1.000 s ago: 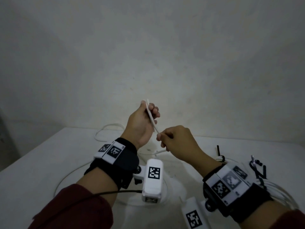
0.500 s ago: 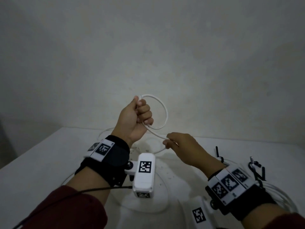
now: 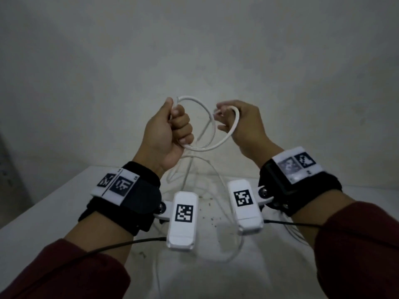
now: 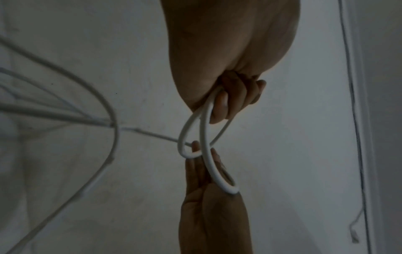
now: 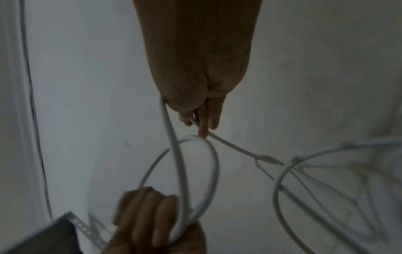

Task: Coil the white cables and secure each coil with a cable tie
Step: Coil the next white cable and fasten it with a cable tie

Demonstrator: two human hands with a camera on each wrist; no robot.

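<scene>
I hold a white cable (image 3: 200, 148) in the air over the table, with both hands raised. My left hand (image 3: 172, 130) is a fist that grips the gathered loops; in the left wrist view its fingers (image 4: 228, 106) curl round two strands of cable (image 4: 205, 154). My right hand (image 3: 237, 124) is level with it to the right, and a further turn of cable lies across its palm between thumb and fingers. In the right wrist view my right hand (image 5: 202, 120) pinches the strand, and the loop (image 5: 215, 165) runs to my left hand (image 5: 152, 214). No cable tie shows.
The white table (image 3: 43, 223) lies below with slack cable (image 3: 235, 253) trailing across it from my hands. More white cables (image 3: 295, 234) show beside my right forearm. A plain wall stands close behind, with a thin wire (image 4: 352, 103) running down it.
My right hand has risen from near the table to the height of my left hand, drawing up another turn of cable. The left hand has kept its grip and the loop has grown.
</scene>
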